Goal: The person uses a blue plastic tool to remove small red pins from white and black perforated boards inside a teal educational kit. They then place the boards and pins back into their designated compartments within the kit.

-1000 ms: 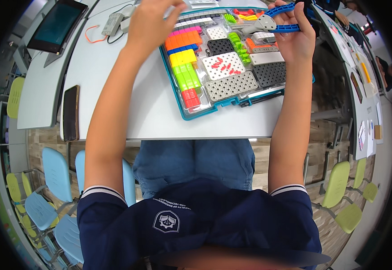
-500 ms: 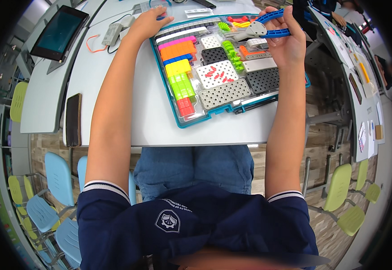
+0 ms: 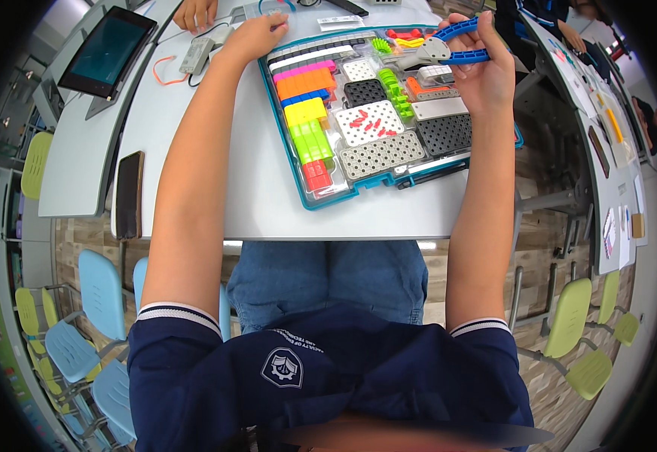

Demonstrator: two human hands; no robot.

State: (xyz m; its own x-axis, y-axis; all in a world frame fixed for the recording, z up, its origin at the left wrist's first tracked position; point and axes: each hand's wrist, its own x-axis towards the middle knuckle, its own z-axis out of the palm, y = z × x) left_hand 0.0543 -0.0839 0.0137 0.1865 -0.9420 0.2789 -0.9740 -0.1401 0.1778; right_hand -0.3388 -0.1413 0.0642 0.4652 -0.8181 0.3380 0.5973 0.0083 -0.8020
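My right hand grips a pair of pliers with blue handles and a grey head. Its handles are spread, and the jaws point left over the far part of a teal-edged tray. Just beyond the tray's far left corner is my left hand, its fingers bent together; whatever they hold is too small to make out. Sorted plastic building pieces fill the tray: orange blocks, lime blocks, black perforated plates and small red pegs on a white perforated plate.
Left of my left arm lie a phone and a grey box with cables. Another person's hand rests at the far left edge. A tablet stands on the neighbouring table. Blue chairs and green chairs stand around.
Another person's hand has come into view at the far left. My left hand's fingers have drawn together. The pliers stay in my right hand; the whole view has shifted slightly.
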